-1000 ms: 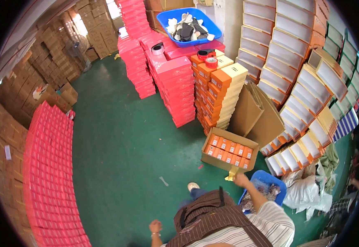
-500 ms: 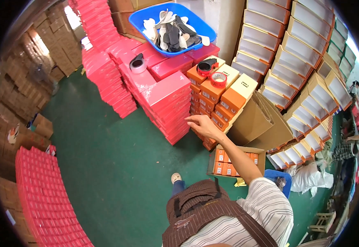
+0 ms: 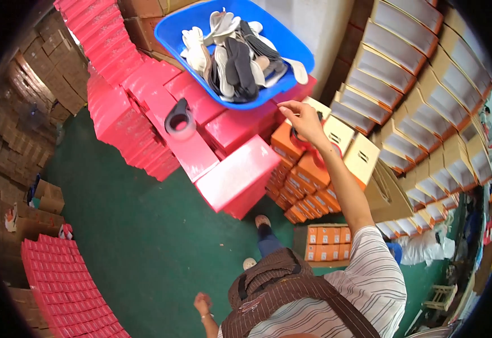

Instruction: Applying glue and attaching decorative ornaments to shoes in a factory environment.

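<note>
My right hand (image 3: 305,120) reaches over the orange shoe boxes (image 3: 313,169), just short of a blue tub (image 3: 167,42). Its fingers are loosely bent and apart, with nothing in them. White, grey and black shoe insoles (image 3: 240,65), or similar flat pieces, lie heaped in the tub, which rests on stacked pink boxes (image 3: 240,172). Down at my left side hangs my left hand (image 3: 202,304), fingers loosely curled and apart, holding nothing that I can see. A tape dispenser with a roll (image 3: 180,121) sits on the pink boxes. My right forearm partly covers red tape rolls (image 3: 316,158).
Open white-lined boxes (image 3: 381,67) are stacked high at the right. A carton (image 3: 299,248) of orange boxes stands on the green floor (image 3: 144,236) by my feet. More pink boxes (image 3: 65,281) are piled at the lower left, and brown cartons (image 3: 9,152) line the left side.
My right hand has moved up and forward, from beside the pink stack toward the tub. My left hand has come into view. The stacks and tub appear closer as I step forward.
</note>
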The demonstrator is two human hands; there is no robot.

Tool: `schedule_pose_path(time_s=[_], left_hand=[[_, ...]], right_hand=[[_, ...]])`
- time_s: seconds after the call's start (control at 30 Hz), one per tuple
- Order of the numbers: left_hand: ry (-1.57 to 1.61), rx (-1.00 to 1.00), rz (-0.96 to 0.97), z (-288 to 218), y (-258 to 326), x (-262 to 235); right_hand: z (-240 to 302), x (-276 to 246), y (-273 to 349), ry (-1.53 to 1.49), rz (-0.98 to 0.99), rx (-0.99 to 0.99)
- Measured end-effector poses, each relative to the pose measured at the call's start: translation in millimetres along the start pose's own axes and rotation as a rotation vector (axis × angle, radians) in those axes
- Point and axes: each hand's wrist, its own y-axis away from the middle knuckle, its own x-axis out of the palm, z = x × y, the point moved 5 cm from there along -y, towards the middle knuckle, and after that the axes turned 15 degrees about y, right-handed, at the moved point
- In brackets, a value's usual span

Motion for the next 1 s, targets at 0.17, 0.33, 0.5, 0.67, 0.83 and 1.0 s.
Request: schedule_pose_path(time_s=[0.17, 0.33, 0.5, 0.67, 0.83, 1.0], left_hand=[[-0.042, -0.374, 0.068, 21, 23, 106], [-0.072, -0.191, 0.088, -1, 5, 167], [-0.442, 0.143, 0.017, -72, -27, 161], [-0.469, 0.733, -0.158, -298, -34, 238], [-0.544, 1.511, 0.251, -495, 71, 447], [-0.752, 2.020, 1.067, -526, 109, 635]], right_hand=[[19, 72, -100, 0.128, -0.056, -0.151], [-21, 119, -164, 0.136, -0.064, -0.103], [-82, 120, -175, -0.688, 0.020, 0.274], [-59, 63, -134, -0.965, -0.154, 0.328], [-63, 40, -96, -0.563, -0.187, 0.273], [-10, 36, -74, -0.408, -0.192, 0.202]])
